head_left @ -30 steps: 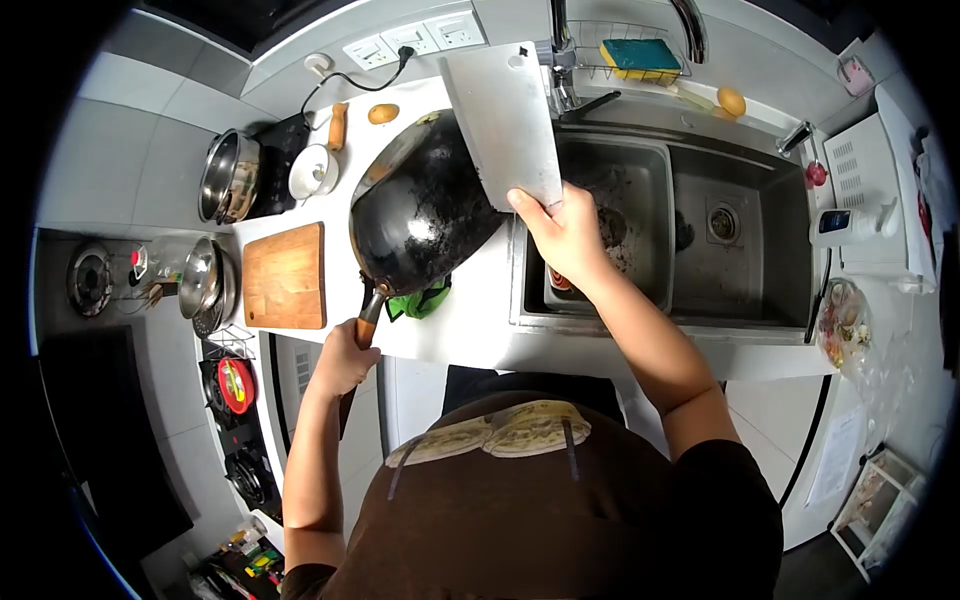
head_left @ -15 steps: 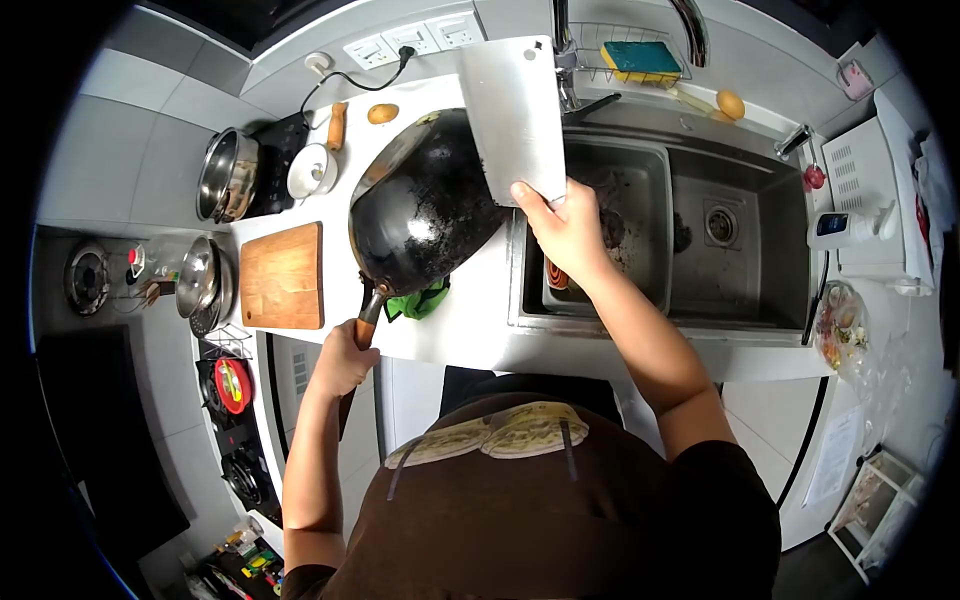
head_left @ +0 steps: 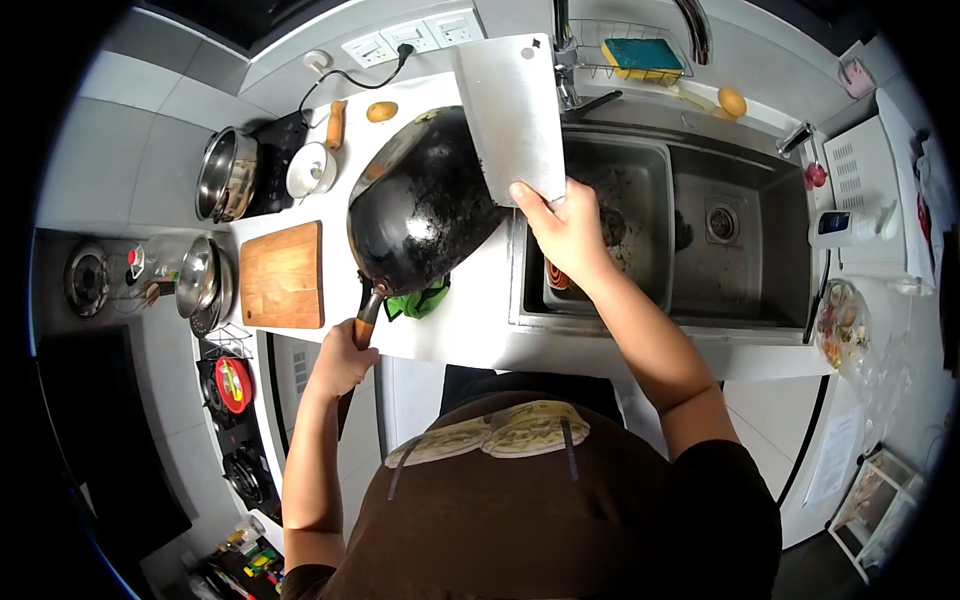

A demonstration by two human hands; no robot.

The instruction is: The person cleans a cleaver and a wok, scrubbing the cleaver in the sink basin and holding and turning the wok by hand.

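My left hand [head_left: 344, 360] is closed around the wooden handle of a blackened wok [head_left: 425, 205]. The wok is tilted on its side, its worn dark outside facing me. A dark strip sticks out below that fist; I cannot tell whether it belongs to the handle. In my right hand [head_left: 568, 225] is a cleaver [head_left: 510, 115], its broad metal blade upright and pointing away from me. The blade overlaps the wok's right side in view; whether they touch is unclear. Under the wok's lower edge lies a green cloth [head_left: 418, 300].
A double sink [head_left: 740, 305] with a tap is on the right. To the left are a wooden cutting board [head_left: 282, 275], a white bowl [head_left: 311, 170] and a steel pot [head_left: 228, 175]. A potato [head_left: 381, 111] lies at the back. A sponge [head_left: 642, 58] sits in a wire rack.
The cleaver has shifted very slightly to the left. Both hands keep the same grips, and the wok looks almost unmoved.
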